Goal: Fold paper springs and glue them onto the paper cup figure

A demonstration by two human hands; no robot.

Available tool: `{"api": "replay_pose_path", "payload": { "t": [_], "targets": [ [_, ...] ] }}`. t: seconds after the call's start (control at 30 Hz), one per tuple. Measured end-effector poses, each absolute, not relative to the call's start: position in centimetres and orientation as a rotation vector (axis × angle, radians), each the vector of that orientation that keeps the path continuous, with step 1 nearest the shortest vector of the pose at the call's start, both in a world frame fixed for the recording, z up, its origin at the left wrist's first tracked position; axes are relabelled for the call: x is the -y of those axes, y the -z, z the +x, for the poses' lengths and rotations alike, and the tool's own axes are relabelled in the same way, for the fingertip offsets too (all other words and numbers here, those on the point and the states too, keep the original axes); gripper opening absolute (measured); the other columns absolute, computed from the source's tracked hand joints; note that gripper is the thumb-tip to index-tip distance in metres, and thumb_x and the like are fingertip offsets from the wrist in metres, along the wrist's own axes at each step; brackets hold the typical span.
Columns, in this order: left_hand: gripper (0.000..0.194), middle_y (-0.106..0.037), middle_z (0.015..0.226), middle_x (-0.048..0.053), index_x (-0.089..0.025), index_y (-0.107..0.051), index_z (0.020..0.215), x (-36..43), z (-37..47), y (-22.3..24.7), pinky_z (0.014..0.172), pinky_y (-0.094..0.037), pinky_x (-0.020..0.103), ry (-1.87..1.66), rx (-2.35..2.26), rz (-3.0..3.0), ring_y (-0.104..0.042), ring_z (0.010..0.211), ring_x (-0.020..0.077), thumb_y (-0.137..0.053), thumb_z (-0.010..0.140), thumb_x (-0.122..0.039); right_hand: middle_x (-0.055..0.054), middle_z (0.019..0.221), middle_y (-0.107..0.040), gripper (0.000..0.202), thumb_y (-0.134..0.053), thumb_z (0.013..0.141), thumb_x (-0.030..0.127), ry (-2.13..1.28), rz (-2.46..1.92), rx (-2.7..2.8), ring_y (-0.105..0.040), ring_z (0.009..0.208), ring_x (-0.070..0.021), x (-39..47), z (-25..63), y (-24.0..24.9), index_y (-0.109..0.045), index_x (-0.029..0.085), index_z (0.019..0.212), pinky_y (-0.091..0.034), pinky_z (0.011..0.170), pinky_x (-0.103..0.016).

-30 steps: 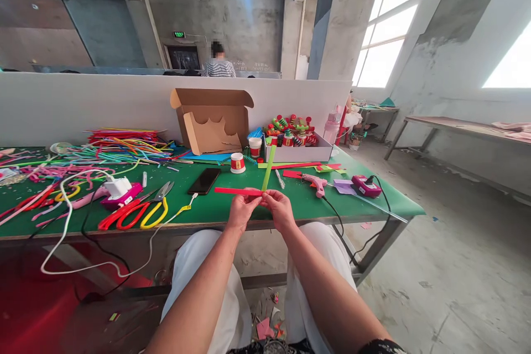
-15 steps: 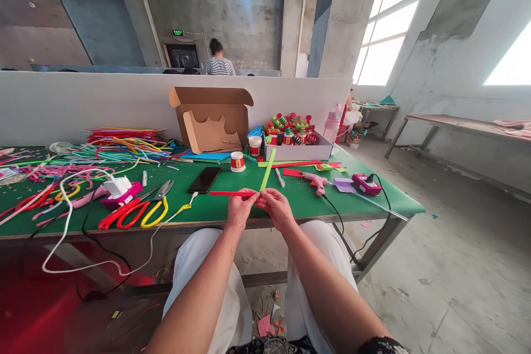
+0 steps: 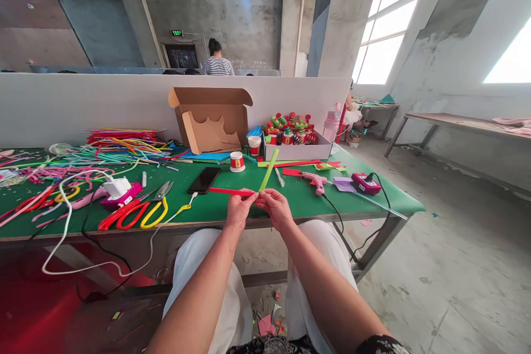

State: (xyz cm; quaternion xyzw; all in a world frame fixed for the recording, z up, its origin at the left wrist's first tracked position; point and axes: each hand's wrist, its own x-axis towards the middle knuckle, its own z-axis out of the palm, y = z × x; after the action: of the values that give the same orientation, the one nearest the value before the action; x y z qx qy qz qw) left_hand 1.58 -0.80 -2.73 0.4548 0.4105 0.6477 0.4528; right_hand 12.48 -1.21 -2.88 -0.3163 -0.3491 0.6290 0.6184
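My left hand [image 3: 239, 211] and my right hand [image 3: 277, 208] meet over the near edge of the green table [image 3: 290, 204]. Between their fingertips they pinch the joined ends of two paper strips. The red strip [image 3: 228, 191] runs left from the pinch. The light green strip [image 3: 267, 171] points up and away. A pink glue gun [image 3: 315, 181] lies just right of my right hand. A black phone [image 3: 204, 180] rests beyond my left hand.
Scissors with red and yellow handles [image 3: 136, 211] lie at the left beside a white charger [image 3: 118, 187] and cables. Coloured pipe cleaners [image 3: 120, 144] cover the far left. An open cardboard box [image 3: 211, 119], small cups [image 3: 237, 161] and a white tray of finished toys [image 3: 296, 141] stand behind.
The hands have stayed together on the strips and lifted slightly. The red strip's free end has tilted a little.
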Motion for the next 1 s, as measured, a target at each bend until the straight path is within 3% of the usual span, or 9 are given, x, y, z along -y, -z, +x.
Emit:
{"api": "replay_pose_path", "payload": {
  "t": [0.4,0.73,1.0],
  "targets": [
    [0.022,-0.063,0.058,0.0,-0.017,-0.065,0.06,0.7,1.4,2.8,0.062,-0.045,0.027,-1.603,-1.01,1.103,-0.058,0.06,0.0147,-0.078,0.056,-0.034,-0.001,0.068,-0.071,0.034,-0.086,0.05,0.036,-1.454,-0.738,0.851,-0.066,0.063,-0.0137,1.5,12.6,2.7,-0.066,0.017,0.069,-0.056,0.072,-0.029],
    [0.042,-0.068,0.06,0.004,-0.013,-0.07,0.068,0.5,1.9,3.3,0.071,-0.049,0.034,-1.504,-0.867,0.896,-0.062,0.059,0.017,-0.086,0.043,-0.043,0.004,0.06,-0.064,0.029,-0.082,0.054,0.035,-1.282,-0.777,0.881,-0.063,0.058,-0.0139,1.2,12.0,3.5,-0.061,0.019,0.066,-0.056,0.071,-0.032],
    [0.037,-0.068,0.056,0.004,-0.014,-0.072,0.061,0.6,2.5,3.7,0.07,-0.049,0.034,-1.602,-0.917,0.921,-0.061,0.058,0.0177,-0.084,0.047,-0.046,0.001,0.064,-0.068,0.027,-0.081,0.056,0.036,-1.281,-0.809,0.922,-0.064,0.059,-0.0154,1.2,12.3,3.4,-0.064,0.019,0.068,-0.056,0.07,-0.032]
  ]
}}
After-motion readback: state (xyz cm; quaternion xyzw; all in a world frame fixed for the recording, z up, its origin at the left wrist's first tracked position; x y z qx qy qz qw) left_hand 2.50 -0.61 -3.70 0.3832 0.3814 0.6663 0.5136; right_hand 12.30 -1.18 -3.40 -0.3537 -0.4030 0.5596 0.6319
